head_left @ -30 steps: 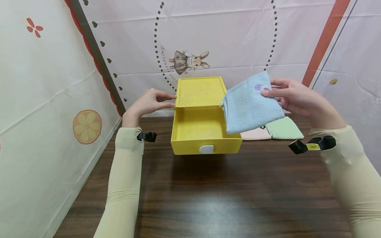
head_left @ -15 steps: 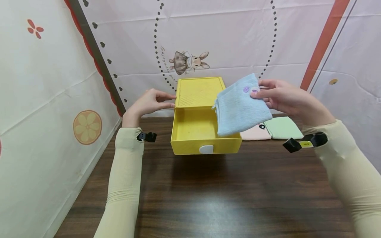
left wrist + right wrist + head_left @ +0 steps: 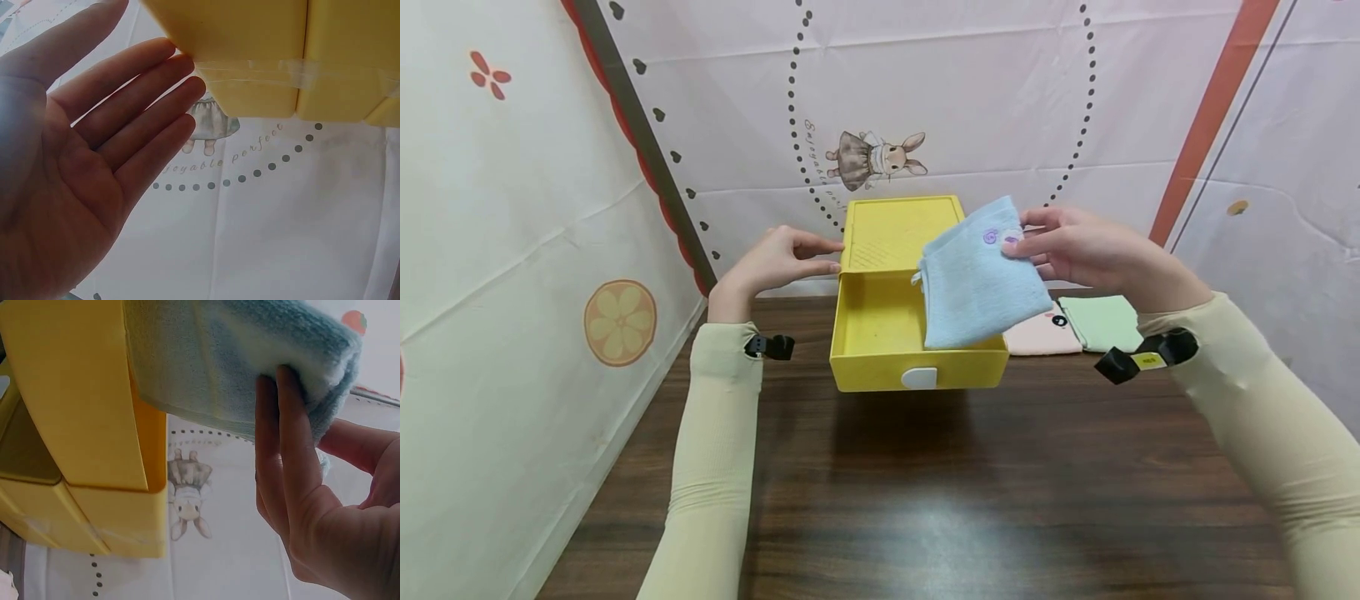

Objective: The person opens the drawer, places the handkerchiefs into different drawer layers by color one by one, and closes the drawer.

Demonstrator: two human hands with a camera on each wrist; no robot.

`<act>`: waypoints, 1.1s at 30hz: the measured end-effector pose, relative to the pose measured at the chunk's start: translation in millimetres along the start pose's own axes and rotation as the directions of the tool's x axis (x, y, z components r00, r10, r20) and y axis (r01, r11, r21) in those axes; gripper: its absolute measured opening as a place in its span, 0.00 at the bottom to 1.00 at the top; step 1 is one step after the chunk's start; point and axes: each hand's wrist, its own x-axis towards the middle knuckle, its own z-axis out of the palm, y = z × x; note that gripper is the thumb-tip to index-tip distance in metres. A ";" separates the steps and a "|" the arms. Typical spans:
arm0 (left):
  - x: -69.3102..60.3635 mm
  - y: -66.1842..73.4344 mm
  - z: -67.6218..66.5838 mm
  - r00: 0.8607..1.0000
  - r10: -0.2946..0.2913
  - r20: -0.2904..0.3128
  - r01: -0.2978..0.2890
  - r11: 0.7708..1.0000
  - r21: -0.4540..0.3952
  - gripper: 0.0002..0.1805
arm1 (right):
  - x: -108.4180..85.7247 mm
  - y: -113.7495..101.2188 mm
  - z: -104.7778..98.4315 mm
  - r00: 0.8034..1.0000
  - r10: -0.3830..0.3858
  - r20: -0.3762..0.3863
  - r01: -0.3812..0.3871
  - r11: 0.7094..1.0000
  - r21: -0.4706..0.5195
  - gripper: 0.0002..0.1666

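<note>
A folded light blue cloth [image 3: 981,279] hangs over the right part of a pulled-out yellow drawer [image 3: 880,321]. My right hand [image 3: 1082,250] pinches its upper right edge between thumb and fingers; in the right wrist view the fingers of this hand [image 3: 325,512] lie against the blue cloth [image 3: 244,369]. At the left side of the yellow box [image 3: 902,233], my left hand [image 3: 771,267] touches the edge with its fingertips. Seen from the left wrist, the left hand [image 3: 106,137] has nearly straight fingers against the box wall [image 3: 244,37].
Right of the drawer, a pink cloth [image 3: 1041,336] and a green cloth [image 3: 1101,323] lie on the dark wooden table [image 3: 880,500]. A printed sheet with a rabbit picture [image 3: 880,158] stands behind the box. White patterned sheeting rises at the left.
My right hand has carried the blue cloth leftward and slightly down, further over the open drawer. The left hand has stayed at the box's side.
</note>
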 end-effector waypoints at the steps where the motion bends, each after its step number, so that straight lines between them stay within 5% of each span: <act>1: -0.2 -0.1 0.0 1.000 0.000 -0.001 0.000 1.000 0.000 0.26 | 1.2 -0.5 1.7 1.000 0.004 0.005 -0.004 1.000 0.004 0.28; 33: 2.0 -4.3 0.6 1.000 -0.012 0.007 0.012 1.000 -0.026 0.27 | 42.8 3.0 46.0 0.994 0.050 0.101 -0.066 0.984 0.164 0.26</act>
